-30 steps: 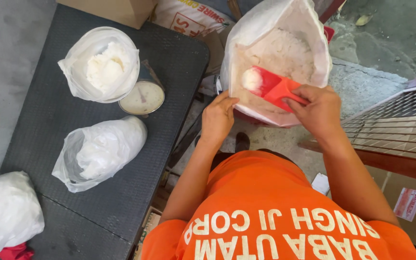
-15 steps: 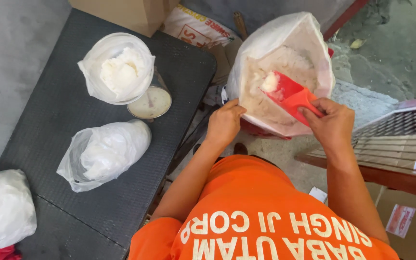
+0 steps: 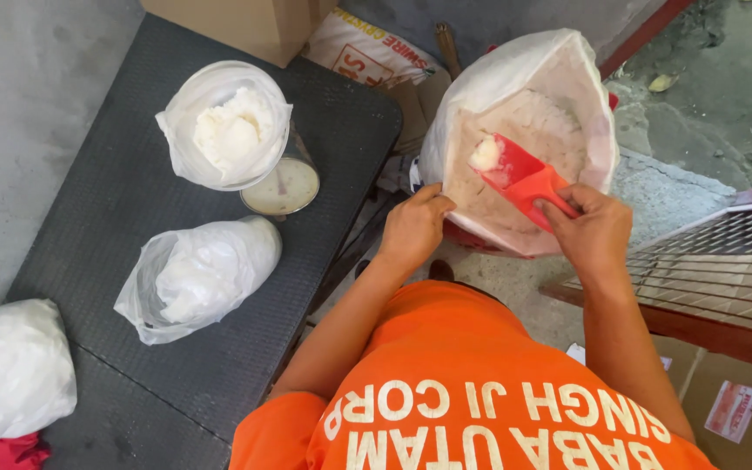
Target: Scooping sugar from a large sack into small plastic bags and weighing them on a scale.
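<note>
**Scoop lifted inside the big white sack**

I look down on a dark, ribbed platform (image 3: 115, 218) lying on a grey concrete floor (image 3: 19, 104), with a cardboard box (image 3: 245, 26) at its far edge and a metal grate (image 3: 724, 261) off to my right.

On the platform, an open plastic bag (image 3: 224, 126) of white powder sits on a round dial scale (image 3: 282, 185). Near it lies a second filled bag (image 3: 198, 277), and a third white bag (image 3: 10, 374) rests at the platform's near left corner.

Beside the platform stands a large white sack (image 3: 524, 130), open and holding coarse white grain. My left hand (image 3: 412, 228) pinches the sack's near rim. My right hand (image 3: 595, 233) is clenched around the handle of a red scoop (image 3: 520, 174), which hangs inside the sack's mouth with a small lump of white in its bowl.
</note>
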